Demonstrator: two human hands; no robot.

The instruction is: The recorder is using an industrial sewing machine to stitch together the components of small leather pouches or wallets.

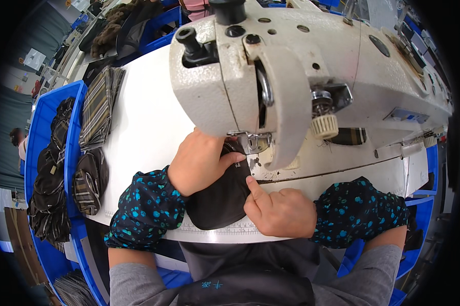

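A dark, rounded fabric piece [217, 204] lies on the white sewing machine bed, its upper end beside the presser foot [255, 143]. What looks like a zipper [230, 148] runs along its top edge. My left hand [202, 160] is closed on the upper left of the piece, thumb pressed on top near the foot; its other fingertips are mostly hidden. At the right edge of the fabric, my right hand [281, 211] rests with the index finger extended against it and the remaining fingers curled. The sewing machine [291, 66] stands over the work.
At left, a blue bin [74, 102] holds dark and striped pieces. Striped fabric [100, 107] and a dark striped bundle [89, 181] lie on the table's left side. Another blue bin [419, 219] stands at right. A ruler strip [230, 233] follows the table's front edge.
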